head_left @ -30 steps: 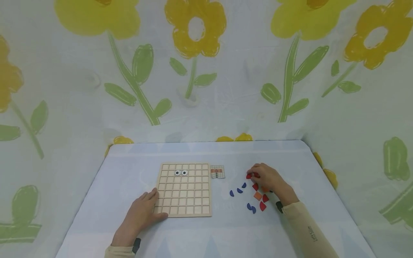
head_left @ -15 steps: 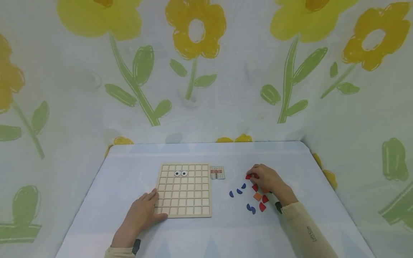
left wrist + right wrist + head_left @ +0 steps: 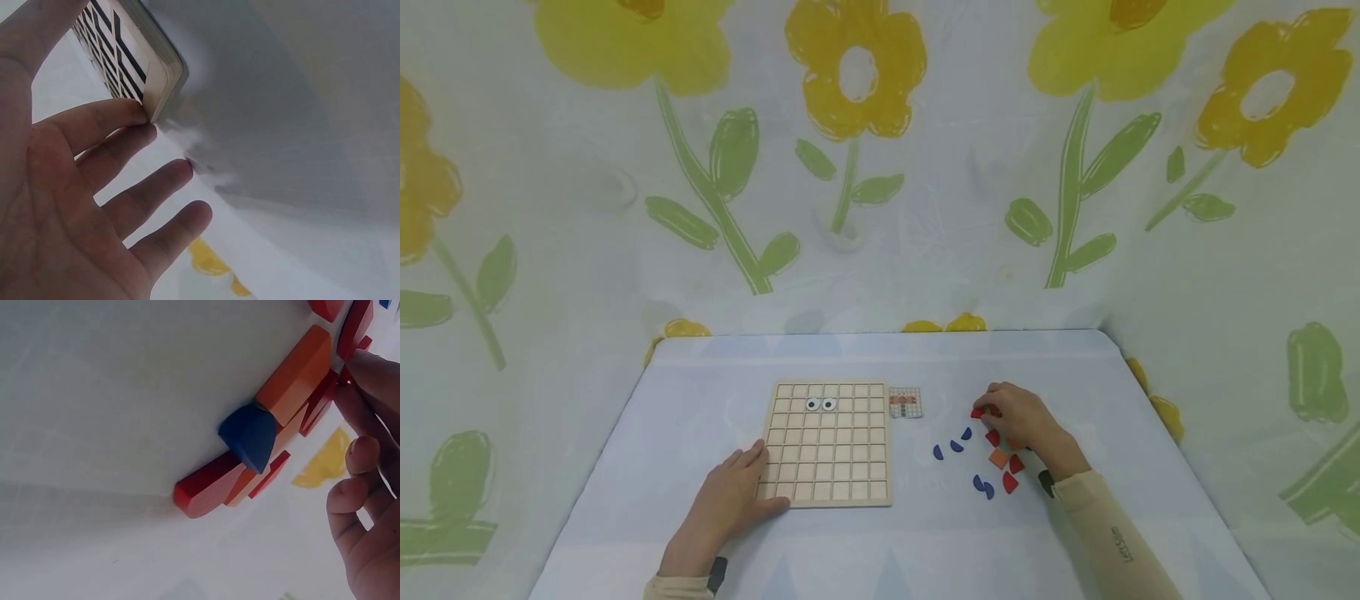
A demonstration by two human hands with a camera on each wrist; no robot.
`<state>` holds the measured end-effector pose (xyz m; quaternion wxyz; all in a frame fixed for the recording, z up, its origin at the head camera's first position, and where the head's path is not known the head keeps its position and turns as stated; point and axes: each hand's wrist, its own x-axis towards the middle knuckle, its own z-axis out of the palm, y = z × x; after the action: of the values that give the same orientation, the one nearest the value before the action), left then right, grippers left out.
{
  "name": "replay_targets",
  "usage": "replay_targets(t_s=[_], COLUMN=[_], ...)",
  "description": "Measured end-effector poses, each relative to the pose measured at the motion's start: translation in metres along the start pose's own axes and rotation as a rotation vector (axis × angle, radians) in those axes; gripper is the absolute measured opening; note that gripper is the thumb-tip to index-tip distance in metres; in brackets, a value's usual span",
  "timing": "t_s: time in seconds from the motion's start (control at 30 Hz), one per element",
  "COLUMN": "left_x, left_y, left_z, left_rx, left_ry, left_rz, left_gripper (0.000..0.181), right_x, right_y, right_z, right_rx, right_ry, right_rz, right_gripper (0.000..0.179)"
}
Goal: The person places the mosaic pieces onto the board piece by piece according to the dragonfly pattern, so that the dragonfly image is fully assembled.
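A pale wooden grid board [image 3: 827, 450] lies on the table, with two white eye pieces [image 3: 821, 404] in its upper squares. My left hand [image 3: 726, 500] rests at the board's lower left corner, fingers fairly straight. The left wrist view shows its fingertips [image 3: 147, 115] touching the board's edge. To the right, my right hand [image 3: 1018, 417] pinches a small red piece [image 3: 345, 375] between thumb and index finger, low over the table. Around it lie red quarter-circle pieces [image 3: 1010, 482], an orange square piece [image 3: 998, 457] and blue half-round pieces [image 3: 957, 447]. The palm hides part of this group.
A small printed pattern card [image 3: 905, 402] lies against the board's right side. The white table [image 3: 880, 554] has its far edge in front of a flower-print cloth wall [image 3: 925, 208]. In the right wrist view, a blue piece [image 3: 250, 434] stands beside orange and red ones.
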<state>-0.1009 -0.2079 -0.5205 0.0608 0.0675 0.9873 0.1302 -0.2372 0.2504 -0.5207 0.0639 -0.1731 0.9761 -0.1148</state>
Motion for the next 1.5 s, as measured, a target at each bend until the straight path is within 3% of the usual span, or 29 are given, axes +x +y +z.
replay_targets(t_s=[0.6,0.97,1.5], left_x=[-0.001,-0.001,-0.001], left_y=[0.002,0.003,0.002], left_z=[-0.003,-0.001,-0.001], left_rx=[-0.009,0.002,-0.005], left_ry=[0.000,0.007,-0.009], left_rz=[-0.001,-0.021,-0.025], left_gripper=[0.101,0.100,0.100], right_x=[-0.001,0.010,0.032], right_y=[-0.002,-0.043,-0.104], right_z=[0.001,0.000,0.013], right_rx=[0.029,0.036,0.038], right_ry=[0.049,0.175,0.134], right_rz=[-0.011,-0.184,-0.318], right_gripper=[0.024,0.025,0.022])
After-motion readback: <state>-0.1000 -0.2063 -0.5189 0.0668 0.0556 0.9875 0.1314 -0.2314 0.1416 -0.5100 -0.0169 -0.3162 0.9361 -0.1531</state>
